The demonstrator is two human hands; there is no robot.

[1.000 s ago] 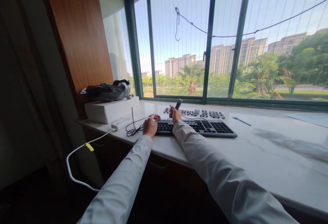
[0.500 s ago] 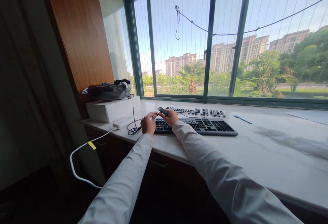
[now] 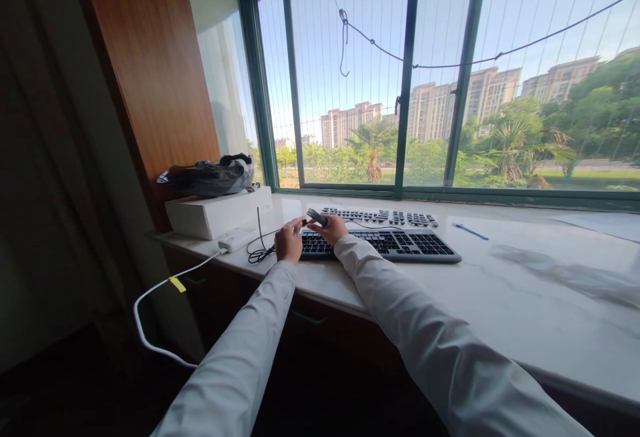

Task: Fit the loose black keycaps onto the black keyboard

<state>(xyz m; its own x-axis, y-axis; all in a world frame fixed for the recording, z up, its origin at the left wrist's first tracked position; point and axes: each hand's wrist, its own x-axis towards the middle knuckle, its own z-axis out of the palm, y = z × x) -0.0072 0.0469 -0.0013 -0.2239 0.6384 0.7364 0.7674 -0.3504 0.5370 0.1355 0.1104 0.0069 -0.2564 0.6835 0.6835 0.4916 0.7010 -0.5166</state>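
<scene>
My right hand [image 3: 335, 228] holds a small dark grey, box-shaped device [image 3: 317, 217] above the left end of the keyboard. Close beside it, my left hand [image 3: 289, 242] pinches a small black cable end [image 3: 303, 222]; whether the two touch I cannot tell. Under both hands lies a black and grey keyboard [image 3: 425, 248] with its keycaps off. Loose keycaps [image 3: 414, 219] are laid out in rows behind it. A coiled black cable [image 3: 261, 254] rests on the white counter just left of my left hand.
At the left stand a white box [image 3: 200, 218] with a black plastic bag [image 3: 210, 176] on top and a white power strip [image 3: 234, 241]. A thin blue tool [image 3: 471, 231], clear plastic wrap [image 3: 560, 270] and paper [image 3: 600, 225] lie at the right. The window [image 3: 350, 188] closes the back.
The view has shifted slightly. Both hands keep their grips, and the black cable end shows a little more clearly beside the dark device.
</scene>
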